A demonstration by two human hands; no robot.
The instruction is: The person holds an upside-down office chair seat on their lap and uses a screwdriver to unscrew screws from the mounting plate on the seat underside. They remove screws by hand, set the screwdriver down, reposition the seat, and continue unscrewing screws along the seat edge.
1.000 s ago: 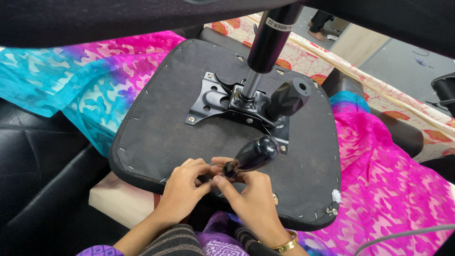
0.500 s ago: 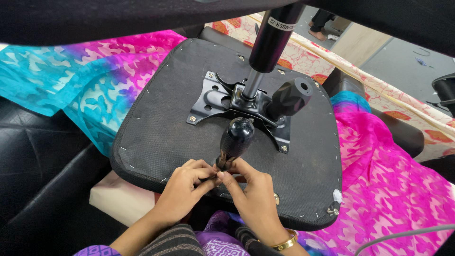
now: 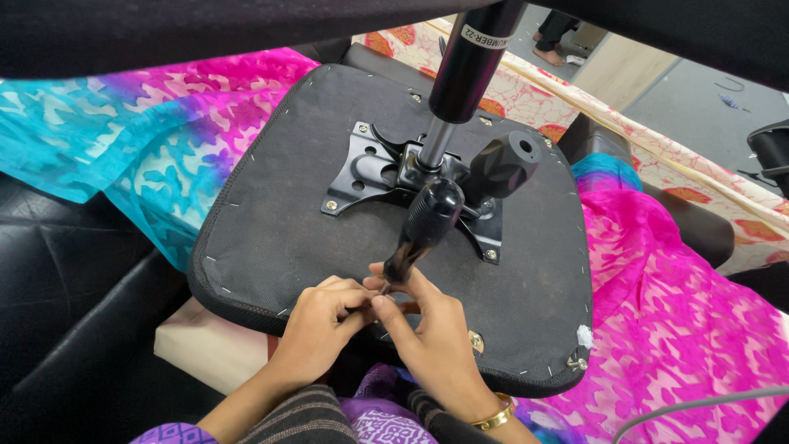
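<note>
your left hand (image 3: 316,325) pinches the screwdriver (image 3: 423,230) tip | right hand (image 3: 431,329) wraps its shaft | keep it upright on the chair seat underside (image 3: 271,222), push straight down

Bright, even light falls from above, and the pink and blue cloth (image 3: 123,156) looks vivid. The chair seat (image 3: 271,222) is sharp enough to show its staples. Shadows are soft; a dark, blurred band crosses the top edge. The gas cylinder (image 3: 472,57) shows faint sheen.
</note>
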